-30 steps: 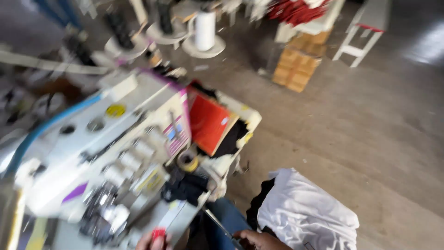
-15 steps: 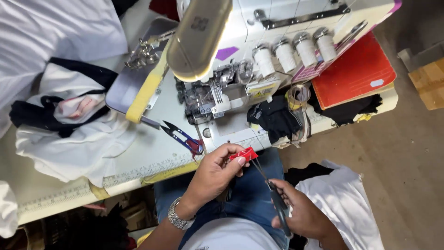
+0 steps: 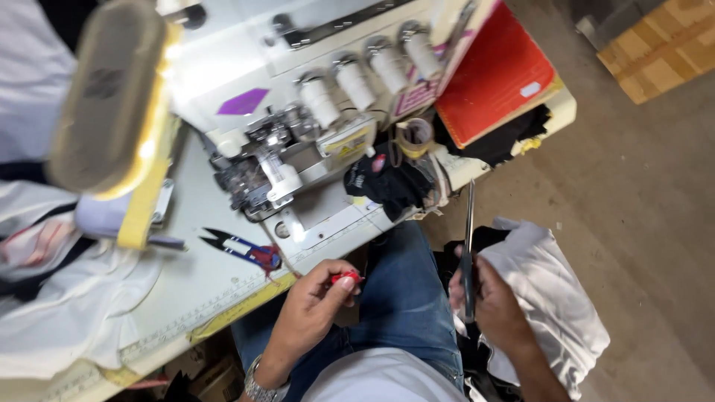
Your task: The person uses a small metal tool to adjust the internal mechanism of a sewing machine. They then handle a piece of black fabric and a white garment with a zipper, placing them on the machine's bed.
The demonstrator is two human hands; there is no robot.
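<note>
My left hand (image 3: pixel 316 301) pinches a small red object (image 3: pixel 346 278) between thumb and fingers, just below the front edge of the sewing table (image 3: pixel 186 283). My right hand (image 3: pixel 491 305) grips a long thin metal tool (image 3: pixel 469 231) that points up towards the table edge. Both hands hover over my lap in blue jeans. Beside my right hand, a bundle of white fabric (image 3: pixel 555 305) lies against my knee. A white overlock sewing machine (image 3: pixel 298 141) with several thread cones stands on the table. Blue and red thread snips (image 3: pixel 242 248) lie on the table near my left hand.
A lit lamp head (image 3: pixel 112 104) hangs over the table's left side. White and black garments (image 3: pixel 67 313) are piled at the left. A red folder (image 3: pixel 499 74), a tape roll (image 3: pixel 415 135) and black cloth (image 3: pixel 391 182) sit right of the machine. A cardboard box (image 3: pixel 663 45) stands on the floor.
The view has swung down over the table and closed in on the hands. My right hand has lifted the long metal tool upright. My left hand keeps hold of the red object.
</note>
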